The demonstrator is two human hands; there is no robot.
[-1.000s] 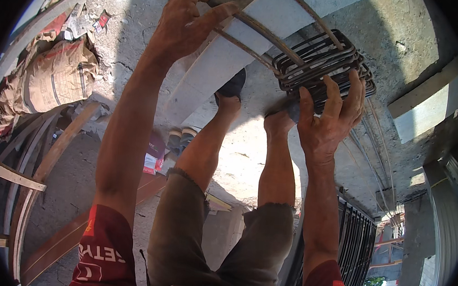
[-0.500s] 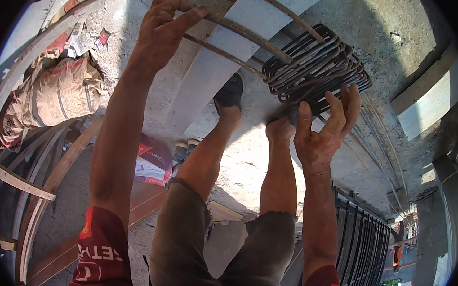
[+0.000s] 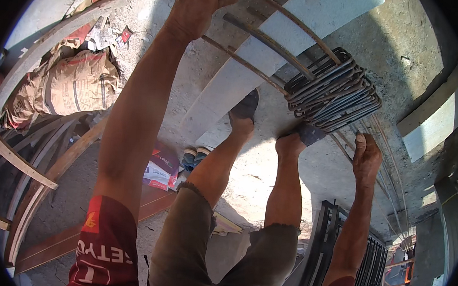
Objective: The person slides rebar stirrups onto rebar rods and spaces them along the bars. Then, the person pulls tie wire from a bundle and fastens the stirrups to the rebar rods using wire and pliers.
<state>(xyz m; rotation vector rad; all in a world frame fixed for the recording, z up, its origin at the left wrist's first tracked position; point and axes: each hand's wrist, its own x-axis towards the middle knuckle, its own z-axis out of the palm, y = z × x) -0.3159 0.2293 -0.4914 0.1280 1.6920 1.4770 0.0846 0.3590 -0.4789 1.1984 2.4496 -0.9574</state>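
The bundle of rusty bent steel rebar stirrups [image 3: 332, 91], rectangular loops stacked tight together, sits at about one o'clock in the view, threaded on long rusty steel reinforcing bars [image 3: 257, 38] whose long axis runs from eleven o'clock down toward four o'clock, across a pale grey concrete slab [image 3: 255, 65]. The left hand [image 3: 196, 5] is up at twelve o'clock, arm stretched out, fingers curled loosely round the upper ends of the bars; whether the grip is tight cannot be told, since the fingertips run to the edge of the picture. The right hand [image 3: 367, 159] lies at three o'clock, just below and beside the bundle's lower right corner, fingers bent as if pinching one of the thin bars or wires [image 3: 390, 186] trailing toward five o'clock, though the contact is too small to confirm. The right hand is clearly the nearer to the stirrups; the left is well apart, along the bars. Both feet [image 3: 244, 112] stand just under the bundle.
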